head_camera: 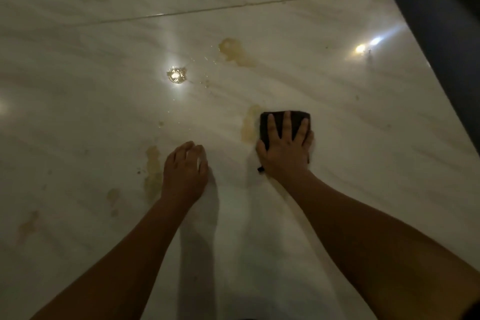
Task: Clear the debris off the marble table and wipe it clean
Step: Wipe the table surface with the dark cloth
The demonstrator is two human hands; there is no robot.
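Marble table (350,189) shows yellowish stains (235,53) and a wet puddle (176,75) mid-surface. The right hand (285,148) presses spread, straight fingers on a dark cloth (281,117) nearer the right edge. The left hand (185,169) rests curled; whether it holds anything is unclear. A soaked cloth could smear the residue.

Past the slanted edge from one to three o'clock, a dark blue surface (452,34), too dim to identify; near two o'clock, paired lamp reflections (367,44); toward ten o'clock, another bright glare (174,75)
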